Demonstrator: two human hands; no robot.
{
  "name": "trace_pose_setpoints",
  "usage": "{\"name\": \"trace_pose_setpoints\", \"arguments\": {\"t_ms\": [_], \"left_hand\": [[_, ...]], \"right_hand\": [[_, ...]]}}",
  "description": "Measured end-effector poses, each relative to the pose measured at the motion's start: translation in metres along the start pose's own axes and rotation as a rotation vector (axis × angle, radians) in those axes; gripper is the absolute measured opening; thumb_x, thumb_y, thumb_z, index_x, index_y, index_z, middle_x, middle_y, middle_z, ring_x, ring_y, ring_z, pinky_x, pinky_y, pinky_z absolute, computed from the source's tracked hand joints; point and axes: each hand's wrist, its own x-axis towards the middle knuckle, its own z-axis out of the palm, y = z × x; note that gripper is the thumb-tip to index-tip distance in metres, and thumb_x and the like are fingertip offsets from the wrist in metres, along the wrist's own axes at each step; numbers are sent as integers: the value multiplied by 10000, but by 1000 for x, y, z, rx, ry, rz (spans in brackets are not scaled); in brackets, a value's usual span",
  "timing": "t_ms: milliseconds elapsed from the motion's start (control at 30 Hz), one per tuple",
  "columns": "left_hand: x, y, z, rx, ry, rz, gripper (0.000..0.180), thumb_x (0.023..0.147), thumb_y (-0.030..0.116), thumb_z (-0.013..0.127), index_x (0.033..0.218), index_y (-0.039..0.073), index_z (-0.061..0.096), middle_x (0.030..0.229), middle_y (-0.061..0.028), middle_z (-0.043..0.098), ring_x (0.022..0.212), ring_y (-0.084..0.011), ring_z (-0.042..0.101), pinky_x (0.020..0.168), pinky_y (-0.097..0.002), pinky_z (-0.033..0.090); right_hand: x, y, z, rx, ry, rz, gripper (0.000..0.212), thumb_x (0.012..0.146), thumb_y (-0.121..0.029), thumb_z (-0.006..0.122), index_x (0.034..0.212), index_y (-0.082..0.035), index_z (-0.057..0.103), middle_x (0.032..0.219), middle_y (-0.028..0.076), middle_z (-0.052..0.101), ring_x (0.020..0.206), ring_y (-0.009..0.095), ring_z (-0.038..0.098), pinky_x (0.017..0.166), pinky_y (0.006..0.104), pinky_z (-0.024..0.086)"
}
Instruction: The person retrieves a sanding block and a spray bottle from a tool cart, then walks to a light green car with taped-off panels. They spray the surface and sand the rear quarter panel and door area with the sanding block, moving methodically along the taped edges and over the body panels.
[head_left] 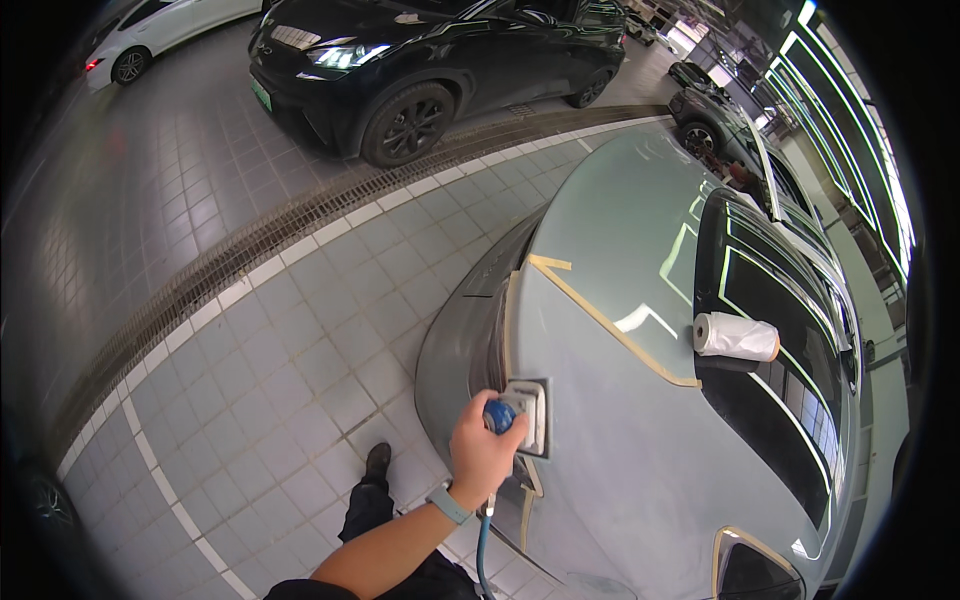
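Note:
My left hand (483, 447), with a grey-green watch band on its wrist, is closed around the blue top of a sander (535, 400). The sander's rectangular pad rests on the dull grey-green car body (620, 470), close to the panel's left edge. A blue hose (482, 555) runs down from the tool past my wrist. Yellowish masking tape (625, 335) crosses the panel ahead of the sander, and more tape follows the edge beside it. Beyond that tape the paint is glossy. My right hand is out of the picture.
A white plastic film roll (735, 337) lies on the dark window glass (790, 400). Tape frames a small dark window (755, 570). A black car (430, 70) stands beyond the floor grate (240, 265); a white car (170, 35) is farther left. Pale tiles (290, 400) cover the floor.

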Motion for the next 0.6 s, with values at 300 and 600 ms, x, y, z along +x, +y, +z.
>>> {"name": "trace_pose_setpoints", "arguments": {"t_ms": [300, 600], "left_hand": [[164, 47, 1, 59, -105, 155, 481, 759, 290, 841, 1070, -54, 708, 832, -111, 727, 754, -193, 672, 729, -359, 559], [170, 84, 19, 595, -118, 517, 509, 819, 306, 792, 1208, 13, 646, 1100, -241, 697, 923, -469, 721, 804, -521, 601]], "right_hand": [[54, -111, 26, -23, 8, -250, 230, 903, -210, 765, 1006, -8, 804, 824, 182, 763, 736, 286, 712, 664, 449, 557], [55, -197, 39, -37, 16, -256, 420, 823, -344, 861, 1124, -60, 790, 1130, 184, 755, 1010, 325, 742, 890, 434, 601]]}}
